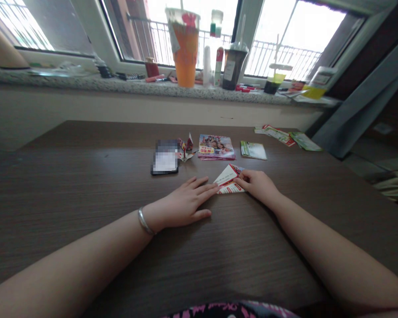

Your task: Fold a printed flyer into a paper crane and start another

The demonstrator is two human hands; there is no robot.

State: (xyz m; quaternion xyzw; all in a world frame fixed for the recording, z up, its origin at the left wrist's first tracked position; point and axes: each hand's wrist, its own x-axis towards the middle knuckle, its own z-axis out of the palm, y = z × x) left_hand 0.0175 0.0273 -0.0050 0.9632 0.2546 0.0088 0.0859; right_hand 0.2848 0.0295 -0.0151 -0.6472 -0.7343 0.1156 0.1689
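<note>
A folded piece of printed paper [228,180], white with red print, lies on the dark wooden table [69,185]. My left hand [182,203] rests flat on the table with its fingers stretched out, fingertips touching the paper's left edge. A silver bangle sits on that wrist. My right hand [259,184] has its fingers curled and pinches the paper's right side against the table.
A phone [165,157] lies behind my left hand, a small folded paper crane [185,148] beside it. Colourful flyers [216,147], a green card [253,150] and more leaflets [287,136] lie farther back. Drink cups [185,46] and bottles stand on the stone windowsill.
</note>
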